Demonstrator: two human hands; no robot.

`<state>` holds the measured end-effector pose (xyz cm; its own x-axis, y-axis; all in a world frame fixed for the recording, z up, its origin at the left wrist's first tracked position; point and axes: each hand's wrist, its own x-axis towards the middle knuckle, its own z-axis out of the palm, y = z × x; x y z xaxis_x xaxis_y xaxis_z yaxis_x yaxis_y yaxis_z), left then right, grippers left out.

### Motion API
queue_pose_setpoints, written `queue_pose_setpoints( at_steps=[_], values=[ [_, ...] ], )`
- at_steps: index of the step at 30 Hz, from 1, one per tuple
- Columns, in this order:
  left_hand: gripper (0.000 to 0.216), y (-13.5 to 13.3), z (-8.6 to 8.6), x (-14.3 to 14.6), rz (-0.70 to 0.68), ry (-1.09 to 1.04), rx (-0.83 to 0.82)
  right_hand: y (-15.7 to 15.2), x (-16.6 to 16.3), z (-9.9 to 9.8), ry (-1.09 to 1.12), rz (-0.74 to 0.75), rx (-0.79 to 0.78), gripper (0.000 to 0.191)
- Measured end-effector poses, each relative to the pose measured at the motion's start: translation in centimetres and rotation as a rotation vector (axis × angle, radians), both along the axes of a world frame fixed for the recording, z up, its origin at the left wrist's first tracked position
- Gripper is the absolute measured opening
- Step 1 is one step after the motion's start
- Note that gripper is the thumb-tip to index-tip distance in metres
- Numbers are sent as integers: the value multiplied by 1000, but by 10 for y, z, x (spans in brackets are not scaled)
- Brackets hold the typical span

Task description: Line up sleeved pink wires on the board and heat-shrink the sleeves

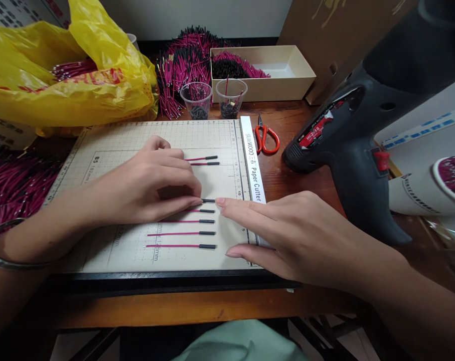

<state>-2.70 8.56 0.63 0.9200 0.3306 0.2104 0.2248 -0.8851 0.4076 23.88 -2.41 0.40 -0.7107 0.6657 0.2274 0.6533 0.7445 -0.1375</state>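
Note:
My left hand (167,175) lies over the paper cutter board (110,250), thumb and finger pinched on a wire with a black sleeve (208,200). The tip of my right hand's (287,230) index finger touches that sleeve's right end. Its fingers are stretched out, with the thumb apart and nothing held. Below the pinched wire, several red wires with black sleeves (182,233) lie in parallel rows, sleeves to the right. Two more sleeved wires (208,163) lie farther up the board, their left parts hidden behind my left hand.
Behind the board stand two clear plastic cups (197,98), a cream box (280,87) of wires and a wire heap (185,60). Red-handled snips (267,140) and a heat gun (343,135) are right. A yellow bag (110,100) and more wires (16,190) are left.

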Motion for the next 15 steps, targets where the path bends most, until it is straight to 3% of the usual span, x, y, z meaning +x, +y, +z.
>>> queue_pose_setpoints(
  at_steps=[15],
  values=[
    [18,0,0,0,35,31,-12,1,-1,2,-27,6,-44,43]
  ],
)
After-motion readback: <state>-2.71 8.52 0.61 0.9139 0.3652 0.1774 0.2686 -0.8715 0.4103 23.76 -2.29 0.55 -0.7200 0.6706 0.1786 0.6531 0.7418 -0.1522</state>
